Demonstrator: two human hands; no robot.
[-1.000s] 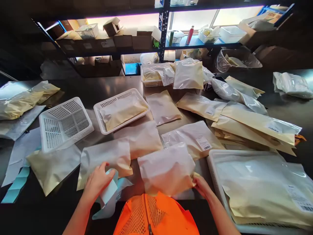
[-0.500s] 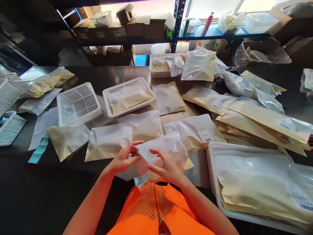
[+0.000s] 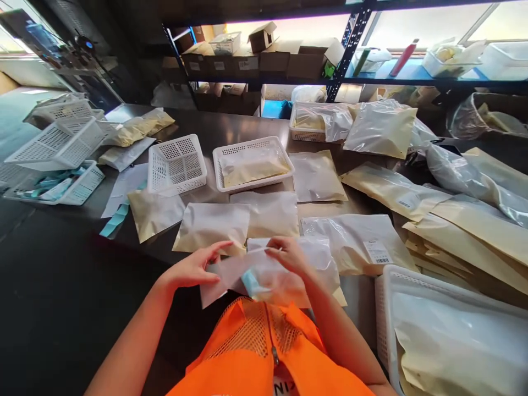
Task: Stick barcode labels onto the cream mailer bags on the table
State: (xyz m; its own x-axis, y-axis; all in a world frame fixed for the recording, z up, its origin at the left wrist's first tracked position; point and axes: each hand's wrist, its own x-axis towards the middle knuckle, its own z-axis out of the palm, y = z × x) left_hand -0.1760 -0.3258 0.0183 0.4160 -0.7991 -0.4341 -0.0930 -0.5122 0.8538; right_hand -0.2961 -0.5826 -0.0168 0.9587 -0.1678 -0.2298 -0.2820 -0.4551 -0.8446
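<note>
- We stand at the dark table (image 3: 58,286), the largest thing here; it runs from our orange vest (image 3: 264,363) out to the shelving (image 3: 264,60) at the far edge, with packets strewn over most of it.
- At the near right sits the big white tray (image 3: 385,308), holding a large wrapped packet; beyond it a stack of long cream packets (image 3: 462,236) lies slanted.
- Mid-table sit two white baskets; the tilted empty basket (image 3: 176,164) is just beside the basket with a packet in it (image 3: 252,164); further left, more stacked baskets (image 3: 58,140).
- Between the baskets and our hands lie flat frosted packets (image 3: 214,225), one labelled packet (image 3: 358,247) to their right.
- The frosted bag (image 3: 268,278) is held just above the near table edge, in front of our vest; a pale blue slip (image 3: 249,281) shows through it.
- Our left hand (image 3: 193,269) pinches the bag's left part between thumb and fingers; our right hand (image 3: 291,256) is closed on its upper edge, fingertips curled over.
- To do this well, we judge it best to keep both pinches near the edge so the film stays taut; keep the slip flat and uncreased; keep the bag clear of the packets below.
</note>
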